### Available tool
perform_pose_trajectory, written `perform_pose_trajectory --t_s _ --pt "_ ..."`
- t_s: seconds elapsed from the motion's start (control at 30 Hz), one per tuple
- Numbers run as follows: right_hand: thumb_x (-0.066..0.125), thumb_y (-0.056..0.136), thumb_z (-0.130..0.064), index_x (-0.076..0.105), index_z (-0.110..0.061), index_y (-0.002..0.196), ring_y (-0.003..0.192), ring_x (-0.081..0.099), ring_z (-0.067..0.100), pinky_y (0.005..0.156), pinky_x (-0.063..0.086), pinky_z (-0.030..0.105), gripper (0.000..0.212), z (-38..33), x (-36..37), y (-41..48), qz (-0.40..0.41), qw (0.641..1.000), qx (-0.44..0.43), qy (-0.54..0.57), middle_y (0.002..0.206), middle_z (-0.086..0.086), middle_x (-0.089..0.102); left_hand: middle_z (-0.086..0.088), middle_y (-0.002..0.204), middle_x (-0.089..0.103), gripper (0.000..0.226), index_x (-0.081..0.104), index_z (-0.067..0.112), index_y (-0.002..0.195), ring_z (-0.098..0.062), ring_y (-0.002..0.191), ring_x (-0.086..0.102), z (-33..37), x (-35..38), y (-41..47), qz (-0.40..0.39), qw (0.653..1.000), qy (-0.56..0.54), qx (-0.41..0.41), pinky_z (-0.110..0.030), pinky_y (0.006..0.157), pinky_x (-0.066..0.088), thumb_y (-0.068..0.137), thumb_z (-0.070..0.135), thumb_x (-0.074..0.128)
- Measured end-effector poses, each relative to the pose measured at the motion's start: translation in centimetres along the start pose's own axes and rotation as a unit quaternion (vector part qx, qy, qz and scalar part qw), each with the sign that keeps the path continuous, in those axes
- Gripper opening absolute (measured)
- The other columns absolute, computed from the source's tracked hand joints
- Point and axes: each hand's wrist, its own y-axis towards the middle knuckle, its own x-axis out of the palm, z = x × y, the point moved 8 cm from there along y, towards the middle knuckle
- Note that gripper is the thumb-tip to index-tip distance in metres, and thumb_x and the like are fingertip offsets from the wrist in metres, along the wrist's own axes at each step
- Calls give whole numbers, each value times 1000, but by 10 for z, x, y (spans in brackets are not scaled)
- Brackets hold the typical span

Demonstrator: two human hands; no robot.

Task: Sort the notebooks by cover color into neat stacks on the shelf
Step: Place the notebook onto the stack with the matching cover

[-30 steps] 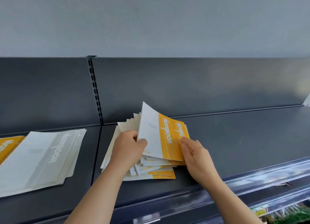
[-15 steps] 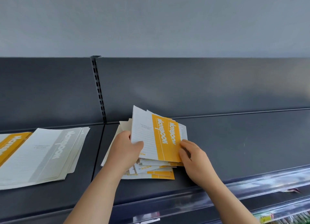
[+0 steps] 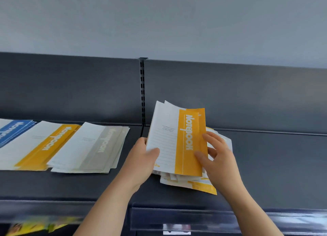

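Raised steeper than half a second ago, yellow notebooks (image 3: 177, 140) tilt above the mixed pile (image 3: 192, 184); left hand (image 3: 141, 158) grips their white edge, right hand (image 3: 219, 158) pinches the yellow side; grey stack (image 3: 92, 147), yellow stack (image 3: 40, 147), blue stack (image 3: 10, 131) already sorted leftward on shelf (image 3: 274, 165); pile still unsorted.

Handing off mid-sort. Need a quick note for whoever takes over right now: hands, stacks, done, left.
Hands: the left hand grips the left edge of the held yellow notebooks. The right hand pinches their right edge. They are tilted up over the unsorted pile.
Done: three stacks lie further left on the shelf: blue stack, yellow stack, grey stack.
Left: add the held ones to the yellow stack, sort the pile, square up the fanned stacks.
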Motion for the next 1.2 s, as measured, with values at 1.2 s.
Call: perform_pose_trajectory --t_s 1.2 --pt "66 85 -26 44 -23 136 90 60 8 59 48 12 55 -245 457 -87 -176 983 -33 41 110 -12 59 12 114 57 28 47 21 125 -3 94 56 -128 -502 -62 229 966 121 10 -6 54 44 97 19 49"
